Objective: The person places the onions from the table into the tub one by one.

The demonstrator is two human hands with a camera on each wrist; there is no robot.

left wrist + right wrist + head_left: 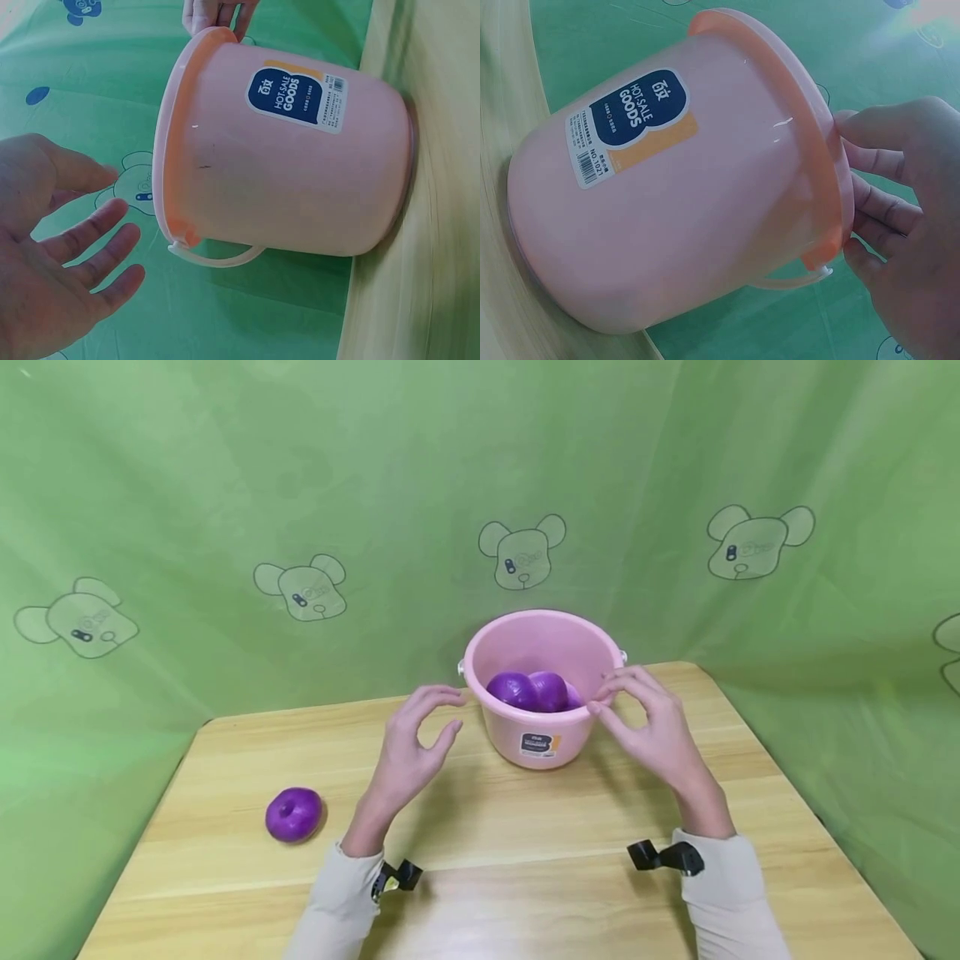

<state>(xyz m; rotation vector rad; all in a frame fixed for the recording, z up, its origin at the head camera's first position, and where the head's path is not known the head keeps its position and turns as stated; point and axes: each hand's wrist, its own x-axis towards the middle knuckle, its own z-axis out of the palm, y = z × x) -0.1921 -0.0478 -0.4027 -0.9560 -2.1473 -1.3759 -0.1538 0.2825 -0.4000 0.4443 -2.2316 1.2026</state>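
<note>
A pink bucket (536,739) stands upright at the back of the table, its label facing me. Inside lie several glossy purple round things (512,690), bunched low against the front wall. My right hand (656,727) is at the bucket's right rim; in the right wrist view its bent fingers (885,202) and thumb meet the rim's edge. Left of the bucket, my left hand (412,747) curves loosely in the air with nothing in it. The left wrist view shows its fingers (97,255) spread apart from the rim. Another purple round thing (294,815), dimpled on top, sits on the table left of that hand.
The wooden table (525,877) reaches back to a green curtain (405,485) printed with mouse heads, which also closes in both sides. A pale handle (221,260) hangs down at the bucket's side. A small black camera is strapped to each wrist.
</note>
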